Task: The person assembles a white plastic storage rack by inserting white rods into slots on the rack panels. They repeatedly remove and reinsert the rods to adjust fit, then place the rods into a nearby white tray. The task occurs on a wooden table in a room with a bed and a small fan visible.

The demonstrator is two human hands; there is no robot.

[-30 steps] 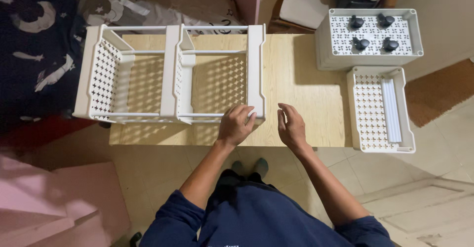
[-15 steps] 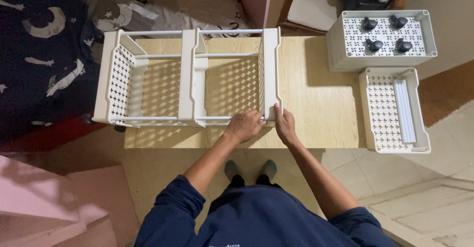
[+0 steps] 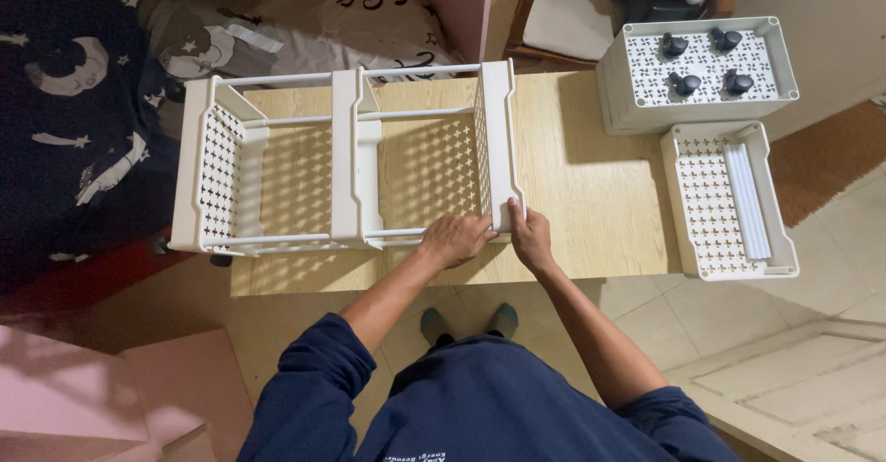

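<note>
I am leaning over the wooden table [image 3: 591, 194], and everything here is lying in relation to it. The white rack [image 3: 355, 162] is resting on its side across the table's left half, hanging a little past the left edge. My left hand [image 3: 457, 238] is curling around the rack's lower rail near the table's front edge, fingers closed on the thin white rod. My right hand [image 3: 531, 238] is sitting just beside it, thumb and fingers pinching the bottom corner of the rack's right-hand perforated panel [image 3: 498, 148].

As far as I can judge, the frame is partly built — three perforated panels are standing joined by rods, making two open bays. Past the table's right edge a shallow white tray [image 3: 706, 199] is still waiting, loose rods [image 3: 746, 199] lying inside it. Beyond the table's far right corner a deeper tray [image 3: 706, 70] is sitting upside down with four dark casters [image 3: 701, 60] on its base — separate from the rack, not yet attached.
</note>
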